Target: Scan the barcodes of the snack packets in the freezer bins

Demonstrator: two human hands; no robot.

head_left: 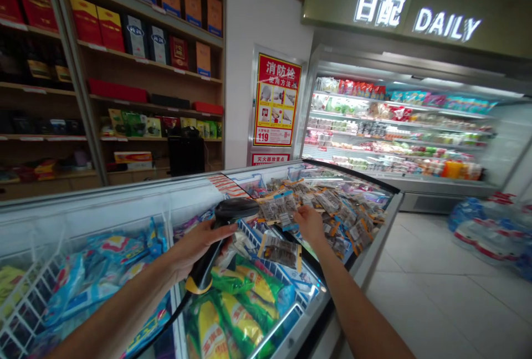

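My left hand (198, 245) is closed round the black grip of a handheld barcode scanner (224, 237), whose head points right at a small clear packet of dark snacks (277, 209). My right hand (310, 221) pinches that packet and holds it up over the chest freezer (366, 262). A similar packet (280, 251) lies just below it on the freezer's glass lid. Many more such packets (341, 209) are spread over the lid to the right.
Green and yellow frozen corn bags (233, 314) and blue bags (103, 270) fill wire baskets in the freezer. Wooden shelves of boxed goods (137, 43) stand behind. A lit open chiller (399, 132) lines the right wall. Shrink-wrapped water packs (490, 231) sit on the tiled floor.
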